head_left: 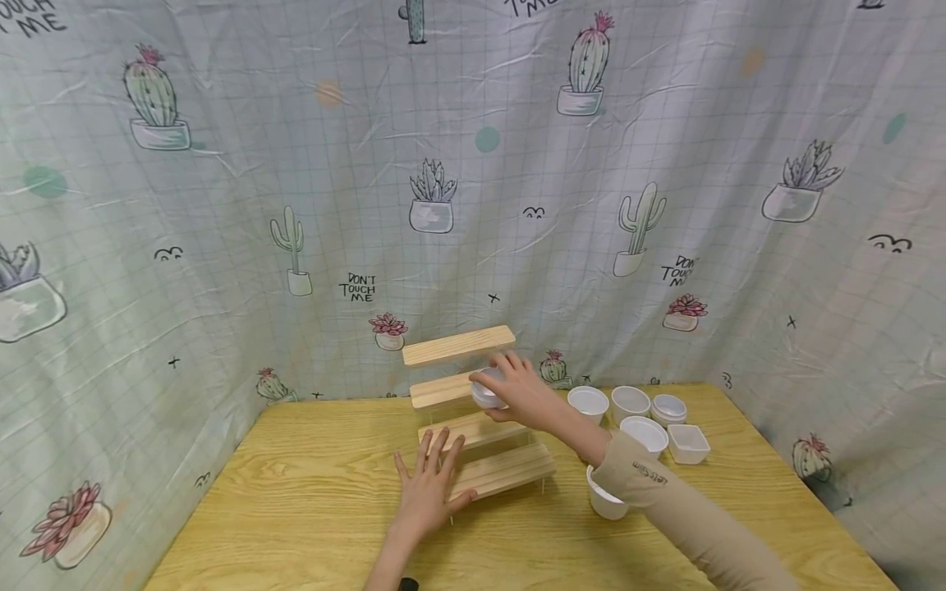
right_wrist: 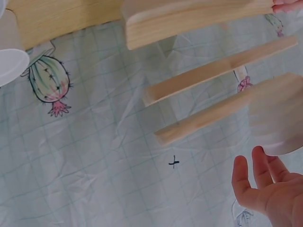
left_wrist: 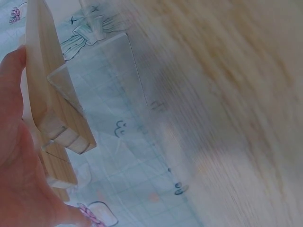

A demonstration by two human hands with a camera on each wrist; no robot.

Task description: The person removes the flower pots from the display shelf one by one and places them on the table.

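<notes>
A stepped rack (head_left: 510,468) has several pale wooden shelves on clear supports. My right hand (head_left: 525,394) pinches a small white round tub (head_left: 486,387) at the second shelf from the top; whether the tub rests on the wood, I cannot tell. In the right wrist view, fingertips (right_wrist: 259,153) touch the tub's side. Spread over the left end of the lower shelves lies my left hand (head_left: 424,497), with straight fingers and the thumb on the front shelf. The left wrist view shows it against the shelf ends (left_wrist: 71,127).
Right of the rack stand several white and clear tubs, among them a square one (head_left: 689,444) and a deep white one (head_left: 608,499) partly behind the right sleeve (head_left: 643,476). A cactus-print curtain (head_left: 488,246) hangs behind the wooden table (head_left: 318,476).
</notes>
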